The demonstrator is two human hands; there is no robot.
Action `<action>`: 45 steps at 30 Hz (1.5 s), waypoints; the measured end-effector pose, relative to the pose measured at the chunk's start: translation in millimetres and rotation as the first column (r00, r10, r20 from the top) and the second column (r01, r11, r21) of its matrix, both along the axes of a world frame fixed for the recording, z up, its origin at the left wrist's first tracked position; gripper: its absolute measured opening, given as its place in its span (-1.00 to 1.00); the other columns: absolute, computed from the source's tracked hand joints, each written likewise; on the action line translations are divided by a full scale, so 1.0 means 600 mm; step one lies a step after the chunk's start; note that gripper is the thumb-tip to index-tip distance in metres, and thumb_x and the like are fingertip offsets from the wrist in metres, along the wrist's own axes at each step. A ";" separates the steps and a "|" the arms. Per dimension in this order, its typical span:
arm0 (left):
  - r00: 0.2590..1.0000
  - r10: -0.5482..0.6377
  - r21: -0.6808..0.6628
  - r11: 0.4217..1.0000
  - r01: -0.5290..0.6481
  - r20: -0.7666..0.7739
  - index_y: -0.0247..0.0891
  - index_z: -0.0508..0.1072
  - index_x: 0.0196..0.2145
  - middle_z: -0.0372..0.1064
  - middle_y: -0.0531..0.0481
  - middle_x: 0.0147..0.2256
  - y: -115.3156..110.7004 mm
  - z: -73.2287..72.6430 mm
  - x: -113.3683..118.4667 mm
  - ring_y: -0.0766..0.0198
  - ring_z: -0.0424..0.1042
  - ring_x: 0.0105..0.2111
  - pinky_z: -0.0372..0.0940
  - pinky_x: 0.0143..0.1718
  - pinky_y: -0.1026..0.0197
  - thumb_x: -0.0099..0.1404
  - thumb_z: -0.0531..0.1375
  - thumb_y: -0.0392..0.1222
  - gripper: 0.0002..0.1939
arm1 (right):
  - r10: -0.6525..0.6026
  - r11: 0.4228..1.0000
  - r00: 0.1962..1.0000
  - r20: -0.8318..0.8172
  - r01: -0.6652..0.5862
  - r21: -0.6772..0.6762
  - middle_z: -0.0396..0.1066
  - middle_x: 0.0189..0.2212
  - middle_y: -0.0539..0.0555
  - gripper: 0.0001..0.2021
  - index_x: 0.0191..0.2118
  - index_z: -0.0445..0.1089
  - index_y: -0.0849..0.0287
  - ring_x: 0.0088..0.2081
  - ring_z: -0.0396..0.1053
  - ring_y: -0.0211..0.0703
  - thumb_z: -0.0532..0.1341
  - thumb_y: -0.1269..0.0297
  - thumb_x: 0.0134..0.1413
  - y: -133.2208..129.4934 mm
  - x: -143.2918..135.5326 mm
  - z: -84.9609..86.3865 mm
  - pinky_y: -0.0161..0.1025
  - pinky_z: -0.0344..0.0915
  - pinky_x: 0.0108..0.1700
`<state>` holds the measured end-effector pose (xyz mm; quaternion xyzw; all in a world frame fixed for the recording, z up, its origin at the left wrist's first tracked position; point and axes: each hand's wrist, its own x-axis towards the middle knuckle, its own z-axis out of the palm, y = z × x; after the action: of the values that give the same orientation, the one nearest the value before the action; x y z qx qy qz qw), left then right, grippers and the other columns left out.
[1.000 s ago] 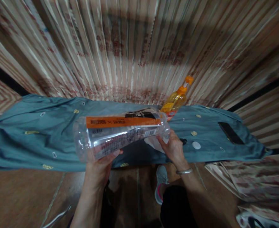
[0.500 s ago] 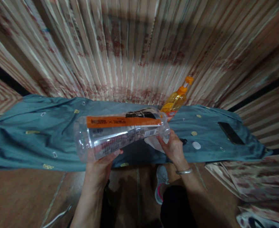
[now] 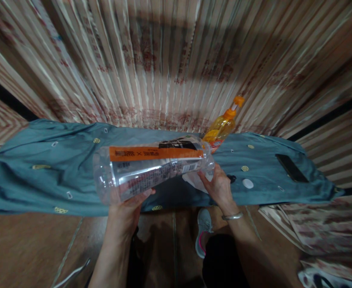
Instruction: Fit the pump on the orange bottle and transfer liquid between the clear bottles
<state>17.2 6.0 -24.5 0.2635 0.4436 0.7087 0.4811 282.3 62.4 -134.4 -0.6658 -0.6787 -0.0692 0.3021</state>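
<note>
A large clear plastic bottle (image 3: 152, 164) with an orange, black and silver label lies sideways in the air above the cloth-covered table. My left hand (image 3: 128, 204) supports its base end from below, the thumb along the label and the other fingers partly hidden behind the plastic. At the neck end, my right hand (image 3: 219, 186) grips the bottle, with thumb and fingers around the mouth. Under the neck, a white tissue-like piece (image 3: 195, 181) rests on the cloth. Right of my right hand lie a small black object (image 3: 231, 179) and a round white cap (image 3: 248, 183).
An orange pump bottle (image 3: 222, 128) stands behind the held bottle's neck. A dark phone (image 3: 291, 168) lies at the table's right. The teal cloth (image 3: 59, 168) covers the narrow table, with a striped curtain (image 3: 164, 80) behind it. Tiled floor (image 3: 29, 248) shows in front.
</note>
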 end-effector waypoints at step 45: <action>0.998 0.025 -0.009 1.000 -0.025 0.059 -0.22 0.59 -0.50 0.58 0.06 -0.49 0.000 -0.001 0.002 0.28 0.54 -0.55 0.48 -0.57 0.36 -0.41 0.55 -0.36 -0.59 | -0.005 1.000 1.000 -0.007 0.005 -0.007 0.55 -0.24 0.37 -0.26 0.09 0.33 0.37 -0.20 0.53 0.14 -0.04 -0.31 0.30 0.000 0.000 -0.001 -0.05 0.45 -0.20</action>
<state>18.6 5.8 -25.3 0.2347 0.4353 0.7204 0.4862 282.6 62.2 -134.7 -0.6687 -0.6762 -0.0653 0.3022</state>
